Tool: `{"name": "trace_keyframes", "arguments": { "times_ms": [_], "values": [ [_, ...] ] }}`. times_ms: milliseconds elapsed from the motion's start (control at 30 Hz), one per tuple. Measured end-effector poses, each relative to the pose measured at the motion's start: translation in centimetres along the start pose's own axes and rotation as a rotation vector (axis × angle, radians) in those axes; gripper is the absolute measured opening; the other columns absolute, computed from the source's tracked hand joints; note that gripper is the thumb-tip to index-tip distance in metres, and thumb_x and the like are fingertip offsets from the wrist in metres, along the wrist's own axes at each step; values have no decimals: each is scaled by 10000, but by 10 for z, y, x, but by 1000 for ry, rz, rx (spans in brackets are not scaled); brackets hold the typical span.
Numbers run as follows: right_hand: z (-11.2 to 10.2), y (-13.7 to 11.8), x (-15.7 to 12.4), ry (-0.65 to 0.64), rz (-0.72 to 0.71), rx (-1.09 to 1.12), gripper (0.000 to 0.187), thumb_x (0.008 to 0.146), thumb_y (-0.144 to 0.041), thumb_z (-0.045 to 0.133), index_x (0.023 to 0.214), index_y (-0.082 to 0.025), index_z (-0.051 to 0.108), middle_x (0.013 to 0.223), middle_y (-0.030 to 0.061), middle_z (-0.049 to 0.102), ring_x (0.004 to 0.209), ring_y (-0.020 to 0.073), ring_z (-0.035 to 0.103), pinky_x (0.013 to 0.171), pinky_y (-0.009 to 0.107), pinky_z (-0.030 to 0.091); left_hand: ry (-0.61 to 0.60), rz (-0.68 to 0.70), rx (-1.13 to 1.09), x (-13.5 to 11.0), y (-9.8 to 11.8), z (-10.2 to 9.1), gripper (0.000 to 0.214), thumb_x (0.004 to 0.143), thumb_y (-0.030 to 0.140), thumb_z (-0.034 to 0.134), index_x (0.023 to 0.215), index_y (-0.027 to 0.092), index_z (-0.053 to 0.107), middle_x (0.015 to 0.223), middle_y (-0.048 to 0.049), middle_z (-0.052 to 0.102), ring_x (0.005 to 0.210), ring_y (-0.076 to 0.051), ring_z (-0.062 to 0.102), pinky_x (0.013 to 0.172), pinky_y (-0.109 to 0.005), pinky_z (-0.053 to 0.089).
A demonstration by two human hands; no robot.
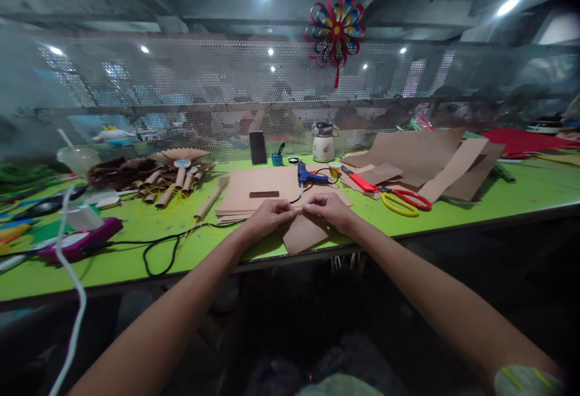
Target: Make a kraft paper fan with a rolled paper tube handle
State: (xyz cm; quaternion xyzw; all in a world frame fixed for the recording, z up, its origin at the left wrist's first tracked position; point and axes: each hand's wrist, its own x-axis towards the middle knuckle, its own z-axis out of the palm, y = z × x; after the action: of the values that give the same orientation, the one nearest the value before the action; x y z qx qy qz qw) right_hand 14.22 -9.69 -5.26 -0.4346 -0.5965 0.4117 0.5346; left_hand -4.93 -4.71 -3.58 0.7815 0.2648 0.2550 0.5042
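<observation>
A piece of brown paper [305,234] lies at the front edge of the green table, its far edge folded or rolled. My left hand [272,214] pinches that edge at its left end. On the right end, the fingers of my right hand [327,209] are closed on the same edge. Just beyond my hands is a stack of brown paper sheets [240,185] with a narrow folded brown strip [264,194] on it. A blue glue gun [310,174] stands on the stack, nozzle pointing down, close to my right hand.
Red-handled scissors and yellow-handled scissors [399,205] lie at right, before large brown paper sheets [412,157]. Rolled paper tubes and a paper fan [181,159] are at left. A black cable [158,251] runs to a purple power strip [81,240]. A bottle [323,144] stands behind.
</observation>
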Motion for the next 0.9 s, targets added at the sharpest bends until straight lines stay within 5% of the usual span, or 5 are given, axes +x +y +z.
{"name": "trace_keyframes", "arguments": {
  "times_ms": [300, 633, 900],
  "values": [
    [3, 4, 1, -33, 17, -30, 292, 617, -407, 765, 692, -142, 669, 616, -7, 591, 578, 113, 497, 550, 232, 358, -35, 24, 33, 3, -2, 1, 353, 731, 475, 647, 736, 123, 613, 523, 49, 451, 488, -69, 336, 471, -206, 231],
    [0, 6, 3, -24, 8, 4, 290, 577, -374, 787, 660, -129, 656, 589, -21, 577, 552, 89, 474, 518, 209, 336, -79, 87, 172, 5, -8, -3, 383, 793, 483, 575, 841, 107, 629, 689, 7, 538, 638, -110, 438, 587, -218, 340],
    [-2, 2, 1, 89, 41, 15, 299, 554, -377, 785, 601, -123, 633, 499, -24, 540, 462, 73, 425, 464, 214, 319, -51, 32, 94, 4, -9, -3, 367, 771, 494, 594, 788, 128, 573, 635, 29, 492, 572, -93, 401, 518, -203, 295]
  ]
}}
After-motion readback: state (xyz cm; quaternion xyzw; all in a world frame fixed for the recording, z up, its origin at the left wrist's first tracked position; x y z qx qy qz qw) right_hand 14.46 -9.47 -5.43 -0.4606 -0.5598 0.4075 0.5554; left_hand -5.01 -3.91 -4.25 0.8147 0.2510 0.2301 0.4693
